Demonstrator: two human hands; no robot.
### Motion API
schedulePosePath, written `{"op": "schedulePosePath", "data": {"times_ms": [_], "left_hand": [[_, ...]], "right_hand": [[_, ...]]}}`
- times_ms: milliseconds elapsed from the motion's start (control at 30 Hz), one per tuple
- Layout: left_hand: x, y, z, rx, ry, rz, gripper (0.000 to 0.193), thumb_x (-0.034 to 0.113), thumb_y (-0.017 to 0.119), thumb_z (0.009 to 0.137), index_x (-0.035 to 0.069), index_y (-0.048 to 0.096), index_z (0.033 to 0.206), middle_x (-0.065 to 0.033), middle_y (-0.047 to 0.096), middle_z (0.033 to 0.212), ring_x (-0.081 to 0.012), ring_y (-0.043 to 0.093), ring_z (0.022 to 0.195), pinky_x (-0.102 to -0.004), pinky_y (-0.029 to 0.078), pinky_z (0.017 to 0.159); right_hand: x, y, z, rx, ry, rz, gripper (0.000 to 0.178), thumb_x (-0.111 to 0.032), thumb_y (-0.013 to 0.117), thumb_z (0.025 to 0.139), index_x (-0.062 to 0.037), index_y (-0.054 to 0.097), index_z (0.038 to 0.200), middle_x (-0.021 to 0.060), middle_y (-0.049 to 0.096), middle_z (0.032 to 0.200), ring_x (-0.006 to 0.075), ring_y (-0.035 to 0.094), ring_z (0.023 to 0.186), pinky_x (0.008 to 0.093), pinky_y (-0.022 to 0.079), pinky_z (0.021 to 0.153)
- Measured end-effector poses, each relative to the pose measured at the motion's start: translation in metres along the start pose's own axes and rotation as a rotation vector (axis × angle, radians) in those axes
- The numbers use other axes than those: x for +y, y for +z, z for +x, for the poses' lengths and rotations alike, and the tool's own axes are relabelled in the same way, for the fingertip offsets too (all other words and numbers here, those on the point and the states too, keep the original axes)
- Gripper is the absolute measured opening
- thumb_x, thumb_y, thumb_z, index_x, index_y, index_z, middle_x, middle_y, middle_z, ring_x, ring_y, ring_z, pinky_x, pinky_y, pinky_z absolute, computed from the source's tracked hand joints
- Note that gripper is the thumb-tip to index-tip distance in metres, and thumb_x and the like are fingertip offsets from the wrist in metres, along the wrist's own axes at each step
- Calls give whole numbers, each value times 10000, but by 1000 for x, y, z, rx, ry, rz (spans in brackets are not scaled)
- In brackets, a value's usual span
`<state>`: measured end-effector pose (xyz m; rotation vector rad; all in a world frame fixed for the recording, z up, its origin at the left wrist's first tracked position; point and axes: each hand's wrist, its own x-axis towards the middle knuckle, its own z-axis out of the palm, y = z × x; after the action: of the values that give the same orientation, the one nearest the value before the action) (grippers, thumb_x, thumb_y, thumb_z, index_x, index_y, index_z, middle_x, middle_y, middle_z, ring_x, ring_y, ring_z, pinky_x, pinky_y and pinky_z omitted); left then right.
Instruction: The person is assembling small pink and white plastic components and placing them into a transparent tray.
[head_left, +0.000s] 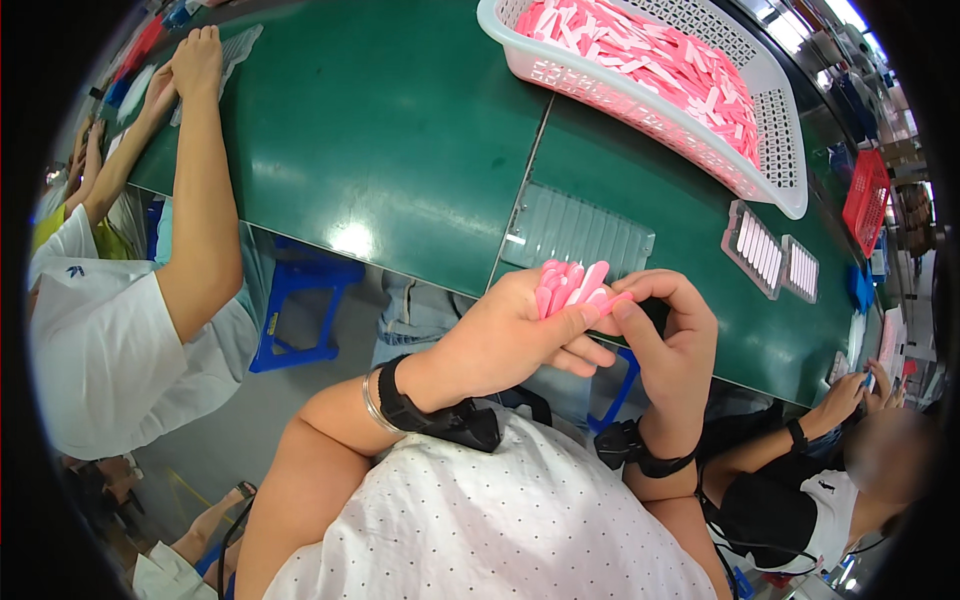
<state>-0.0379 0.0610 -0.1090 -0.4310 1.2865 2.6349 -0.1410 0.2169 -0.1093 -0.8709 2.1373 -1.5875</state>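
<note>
My left hand [500, 325] is closed around a bunch of small flat pink-and-white sticks [573, 285], shaped like mini nail files, fanned out above its fingers. Thumb and forefinger of my right hand [677, 335] pinch one pink stick [616, 302] at the edge of that bunch. Just beyond both hands, a clear plastic tray [585, 232] with ribbed slots lies on the green table [370, 130]. No sticks show in its slots, though my fingers hide its near right edge.
A white perforated basket [783, 135] heaped with pink-and-white sticks stands at the far right. Two filled trays [755, 250] [801, 268] lie right of the clear tray. Co-workers sit at left [140, 330] and right [790, 490]. A blue stool [300, 310] stands beneath the table edge.
</note>
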Motion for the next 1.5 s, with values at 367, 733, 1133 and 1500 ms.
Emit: {"op": "schedulePosePath", "data": {"times_ms": [367,733,1133,1500], "left_hand": [[3,-2,-8,143,-1,-9,306,228,549,982,-45,511,1115,-213,655,1048,-231,707,765,-309,597,648],[0,5,-3,175,8,91,263,111,572,959,-36,478,1156,-178,674,978,-194,700,706,-253,568,523],[-5,1,-6,139,57,-29,251,110,521,982,-36,487,1183,-187,661,987,-230,701,803,-322,593,654],[-7,2,-3,87,67,-21,309,124,539,981,-48,518,1236,-159,662,1011,-219,698,850,-306,589,730]], "right_hand": [[0,-18,23,88,-540,-771,134,-35,692,762,-93,633,867,-28,687,988,260,550,1025,394,315,917],[-17,-12,17,-69,-388,-672,182,-94,708,767,-114,677,945,7,693,933,267,539,1063,410,285,1004],[-16,3,22,86,-504,-940,124,-74,691,761,-124,630,856,-43,689,901,266,536,1104,455,233,975],[-28,1,15,-41,-349,-682,228,-122,712,763,-131,687,990,-13,686,904,274,529,1112,434,242,1011]]}}
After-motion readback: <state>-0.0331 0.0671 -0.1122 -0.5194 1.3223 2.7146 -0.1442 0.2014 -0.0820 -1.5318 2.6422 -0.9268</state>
